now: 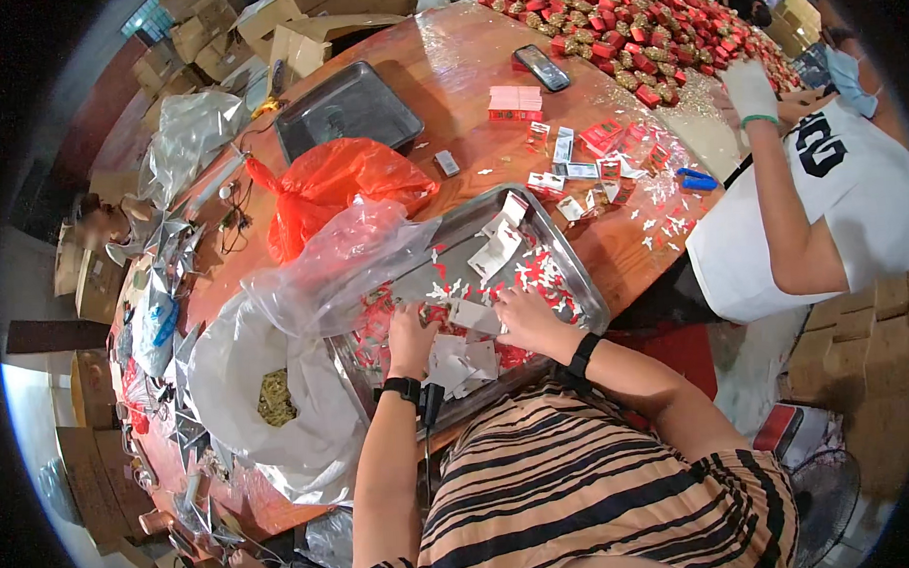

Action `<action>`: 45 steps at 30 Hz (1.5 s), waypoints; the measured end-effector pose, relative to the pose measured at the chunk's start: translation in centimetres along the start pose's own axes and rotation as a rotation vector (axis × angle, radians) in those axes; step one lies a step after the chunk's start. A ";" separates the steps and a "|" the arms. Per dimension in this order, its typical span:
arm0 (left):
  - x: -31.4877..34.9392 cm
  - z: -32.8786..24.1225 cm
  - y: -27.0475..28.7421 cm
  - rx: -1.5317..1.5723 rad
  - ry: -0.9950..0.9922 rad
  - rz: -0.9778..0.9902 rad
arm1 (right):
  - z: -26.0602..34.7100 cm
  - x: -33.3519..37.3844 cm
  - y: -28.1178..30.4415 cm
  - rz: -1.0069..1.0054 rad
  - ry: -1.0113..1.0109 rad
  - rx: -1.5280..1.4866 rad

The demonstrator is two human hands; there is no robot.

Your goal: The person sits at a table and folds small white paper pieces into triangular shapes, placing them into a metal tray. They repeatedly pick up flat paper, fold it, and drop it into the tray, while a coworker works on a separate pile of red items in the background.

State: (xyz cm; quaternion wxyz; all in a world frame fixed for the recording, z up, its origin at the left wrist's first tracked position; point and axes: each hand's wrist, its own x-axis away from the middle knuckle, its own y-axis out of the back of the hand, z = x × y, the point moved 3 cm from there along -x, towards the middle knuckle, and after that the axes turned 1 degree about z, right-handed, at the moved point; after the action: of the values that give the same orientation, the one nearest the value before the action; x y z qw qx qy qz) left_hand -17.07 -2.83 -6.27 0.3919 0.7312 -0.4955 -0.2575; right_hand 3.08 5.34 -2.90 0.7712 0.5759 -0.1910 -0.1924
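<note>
A round wooden table (447, 64) stood among stacked cartons (205, 32), strewn with red boxes (646, 27) and plastic bags — a co-worker's gloved hand (748, 88) reached in opposite. Over a metal tray (574, 270) at the near edge, the left hand (412, 341) and right hand (524, 320) both pinched a white card (473, 316) — fingers curled, forearms angled inward.

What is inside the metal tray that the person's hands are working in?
The metal tray holds flat white card pieces and small red bits. The left hand and right hand rest on a white pile. A clear plastic bag hides the tray's far left corner.
</note>
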 end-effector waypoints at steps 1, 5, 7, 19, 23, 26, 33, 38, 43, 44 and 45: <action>-0.2 0.3 0.1 -0.002 0.007 -0.037 | 0.0 -0.1 -0.1 0.036 -0.020 0.003; -0.4 -0.1 0.0 -0.037 -0.015 -0.028 | 0.0 0.4 0.3 0.033 -0.036 0.016; -0.6 0.1 -0.7 -0.101 -0.010 -0.028 | 0.0 0.8 0.2 -0.067 -0.046 -0.019; -2.3 1.3 -2.3 -0.189 -0.102 -0.103 | 0.8 2.4 2.0 -0.329 -0.083 -0.234; -2.0 1.5 -1.2 0.000 -0.177 -0.105 | 0.5 2.8 2.3 -0.424 -0.082 -0.411; -1.5 0.4 0.7 0.376 0.042 0.146 | -0.1 2.8 2.9 -0.384 -0.086 -0.500; -0.6 2.4 -0.1 1.161 0.298 0.265 | 1.3 2.2 3.9 -0.151 -0.020 -0.686; 1.5 -0.1 3.5 1.352 0.361 0.295 | 3.4 2.1 4.0 -0.128 0.020 -0.750; 1.8 0.7 3.9 1.288 0.282 0.376 | 4.0 1.8 2.8 -0.084 -0.033 -0.766; 1.8 0.8 4.2 1.250 0.241 0.404 | 4.0 1.8 2.6 -0.092 -0.047 -0.768; 1.8 0.8 4.4 1.211 0.201 0.433 | 4.1 1.7 2.4 -0.118 -0.034 -0.768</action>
State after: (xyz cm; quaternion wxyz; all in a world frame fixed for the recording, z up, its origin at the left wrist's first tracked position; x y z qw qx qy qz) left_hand -19.29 -5.64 -3.08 -0.0020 0.7269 -0.6500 0.2217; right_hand 2.64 1.72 0.61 0.9150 0.2522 -0.0842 -0.3034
